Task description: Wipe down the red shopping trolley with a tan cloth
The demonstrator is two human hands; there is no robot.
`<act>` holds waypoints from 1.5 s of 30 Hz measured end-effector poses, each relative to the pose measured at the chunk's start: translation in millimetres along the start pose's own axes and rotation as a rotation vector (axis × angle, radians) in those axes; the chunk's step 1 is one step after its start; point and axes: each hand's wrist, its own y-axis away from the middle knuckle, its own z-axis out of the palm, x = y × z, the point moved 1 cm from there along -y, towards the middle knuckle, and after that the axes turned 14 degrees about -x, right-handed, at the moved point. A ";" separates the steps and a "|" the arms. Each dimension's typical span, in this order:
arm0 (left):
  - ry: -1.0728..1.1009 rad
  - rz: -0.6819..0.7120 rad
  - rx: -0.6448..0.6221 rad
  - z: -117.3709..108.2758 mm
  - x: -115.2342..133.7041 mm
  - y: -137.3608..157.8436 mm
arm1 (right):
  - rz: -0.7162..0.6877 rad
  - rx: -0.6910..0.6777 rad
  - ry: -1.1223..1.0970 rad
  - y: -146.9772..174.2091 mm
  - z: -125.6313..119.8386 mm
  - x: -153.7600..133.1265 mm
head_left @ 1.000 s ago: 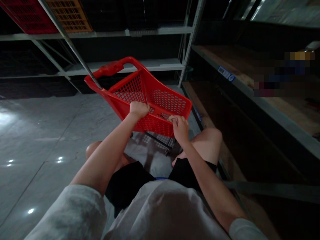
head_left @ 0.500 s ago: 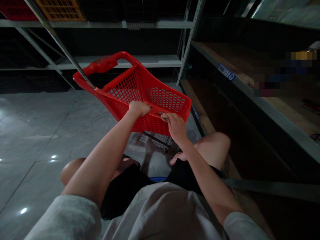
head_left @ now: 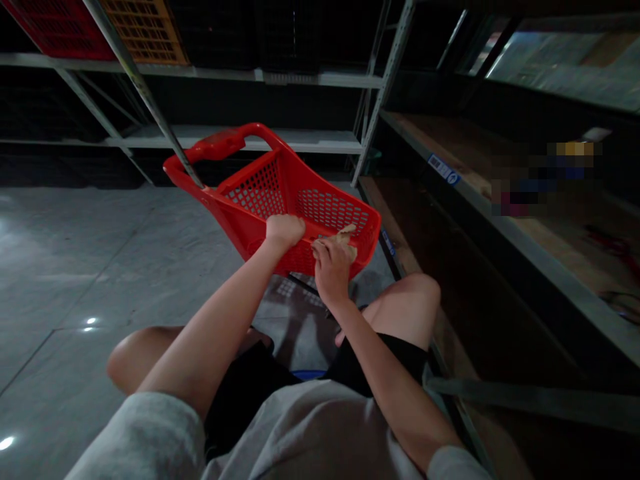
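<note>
The crumpled beige piece (head_left: pixel 345 237) is partly hidden by the right hand (head_left: pixel 331 268); items (head_left: pixel 573 150) on the wooden shelf (head_left: pixel 450 139) are blurred.

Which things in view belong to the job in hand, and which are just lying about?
In use: red plastic shopping cart, near rim under the left grip; crumpled tan cloth, in the right grip.
Lying about: red slatted plastic crate; orange slatted plastic crate, both on the grey metal shelf.

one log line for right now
left hand: closed on near rim of red shopping cart | right hand: holding tan cloth at same rim | behind: orange crate on metal rack
</note>
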 end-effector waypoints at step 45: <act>-0.182 0.175 0.534 18.0 -61.3 64.1 | 0.344 0.527 -0.206 14.9 19.6 150.1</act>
